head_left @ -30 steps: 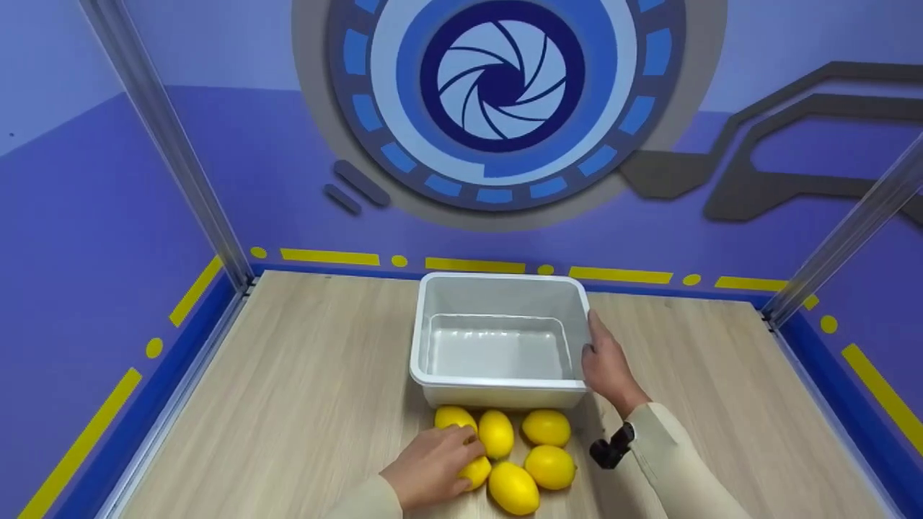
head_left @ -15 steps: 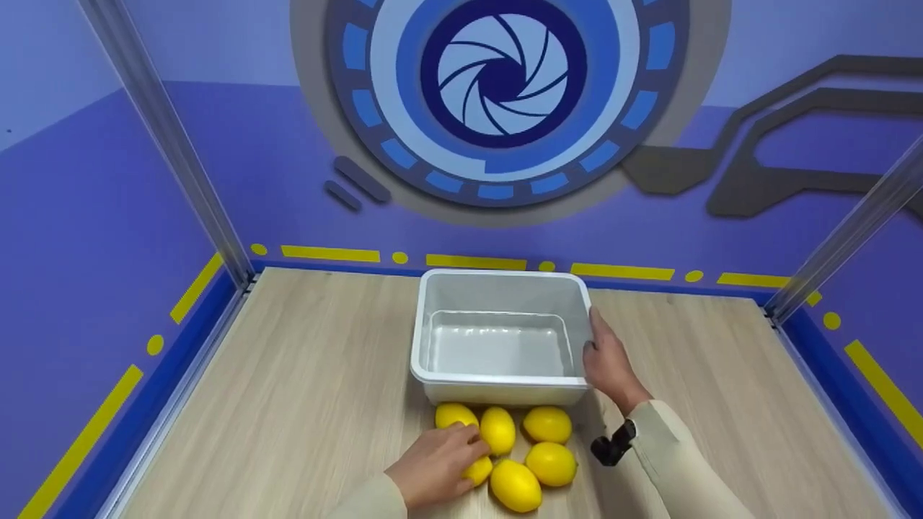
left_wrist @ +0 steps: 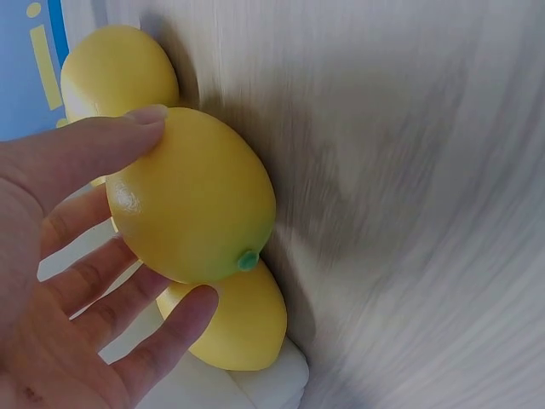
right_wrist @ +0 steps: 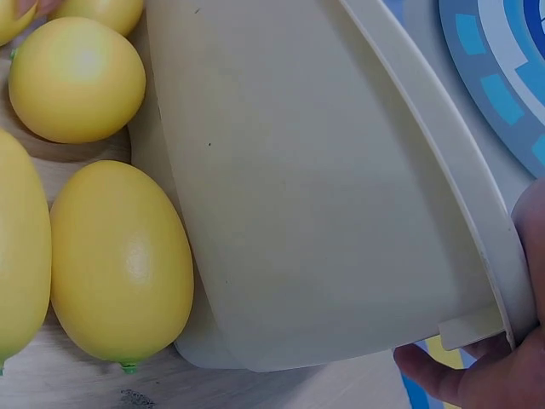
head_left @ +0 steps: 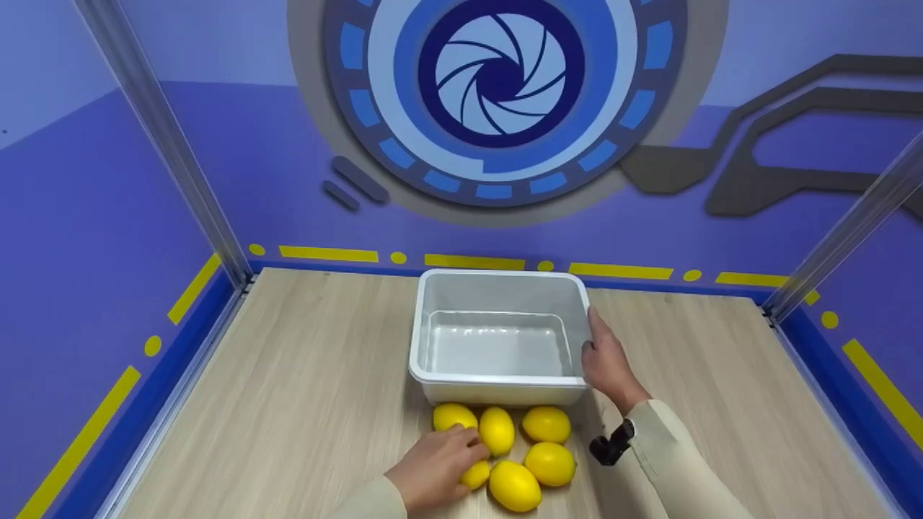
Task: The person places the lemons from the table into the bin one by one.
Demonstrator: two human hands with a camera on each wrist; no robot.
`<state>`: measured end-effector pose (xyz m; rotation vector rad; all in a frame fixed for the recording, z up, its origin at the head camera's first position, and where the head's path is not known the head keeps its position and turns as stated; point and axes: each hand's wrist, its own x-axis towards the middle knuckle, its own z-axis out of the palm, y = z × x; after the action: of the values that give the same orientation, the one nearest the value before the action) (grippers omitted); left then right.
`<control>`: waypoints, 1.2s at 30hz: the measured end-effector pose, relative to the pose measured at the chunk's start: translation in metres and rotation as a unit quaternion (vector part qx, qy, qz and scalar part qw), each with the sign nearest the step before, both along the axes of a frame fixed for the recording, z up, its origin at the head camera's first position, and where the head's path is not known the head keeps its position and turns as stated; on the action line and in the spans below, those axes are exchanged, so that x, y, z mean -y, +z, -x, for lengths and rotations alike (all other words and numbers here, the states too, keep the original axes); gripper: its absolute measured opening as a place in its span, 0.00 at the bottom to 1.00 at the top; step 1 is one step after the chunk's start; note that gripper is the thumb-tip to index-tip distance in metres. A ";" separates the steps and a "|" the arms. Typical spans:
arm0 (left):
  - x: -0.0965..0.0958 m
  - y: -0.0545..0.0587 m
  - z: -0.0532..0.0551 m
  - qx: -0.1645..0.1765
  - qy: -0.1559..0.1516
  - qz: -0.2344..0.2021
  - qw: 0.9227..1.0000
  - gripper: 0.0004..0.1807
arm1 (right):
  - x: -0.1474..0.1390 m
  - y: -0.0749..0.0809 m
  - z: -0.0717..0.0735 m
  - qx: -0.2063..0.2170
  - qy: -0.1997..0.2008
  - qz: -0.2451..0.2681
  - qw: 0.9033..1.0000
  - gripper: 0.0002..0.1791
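Several yellow lemons lie in two rough rows in the head view, in front of a white plastic bin [head_left: 505, 393]. My left hand [head_left: 436, 465] holds the front-left lemon [head_left: 474, 476] and partly covers it. In the left wrist view the thumb lies on top of this lemon [left_wrist: 200, 192], with the fingers around its other side. Another lemon [head_left: 454, 416] sits just beyond the fingertips. My right hand [head_left: 611, 365] grips the bin's right side, thumb along the rim and fingers beneath it. No contents show inside the bin.
Close to the bin's front wall lie a middle lemon [head_left: 497, 431] and a right one [head_left: 546, 424]. Nearer me are two more lemons, one at the front [head_left: 515, 486] and one at right [head_left: 550, 464]. Blue printed panels [head_left: 324, 144] enclose the wooden table [head_left: 317, 367].
Both hands, the bin and the lemons keep nearly the same places. The head view shifts slightly.
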<state>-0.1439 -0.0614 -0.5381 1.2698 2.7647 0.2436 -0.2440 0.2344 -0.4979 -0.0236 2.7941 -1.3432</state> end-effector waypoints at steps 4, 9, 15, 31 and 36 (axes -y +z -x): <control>0.001 0.000 -0.001 0.005 -0.002 -0.003 1.000 0.23 | 0.000 0.000 0.000 0.002 -0.003 -0.001 1.000 0.35; 0.001 0.000 -0.002 0.019 -0.001 0.003 1.000 0.24 | 0.001 -0.001 0.001 0.001 -0.001 0.003 1.000 0.35; 0.002 0.001 -0.002 0.036 0.004 0.002 0.999 0.26 | 0.001 0.000 0.002 0.000 -0.005 -0.003 1.000 0.35; 0.005 0.001 -0.004 0.009 -0.009 0.003 1.000 0.25 | 0.002 -0.001 0.000 -0.022 -0.005 -0.014 1.000 0.35; 0.004 0.001 -0.005 -0.004 -0.010 0.000 1.000 0.25 | 0.002 -0.001 0.000 -0.021 -0.007 -0.010 1.000 0.35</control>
<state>-0.1385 -0.0658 -0.5372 1.2998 2.7584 0.2373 -0.2439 0.2323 -0.4986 -0.0314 2.8486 -1.3331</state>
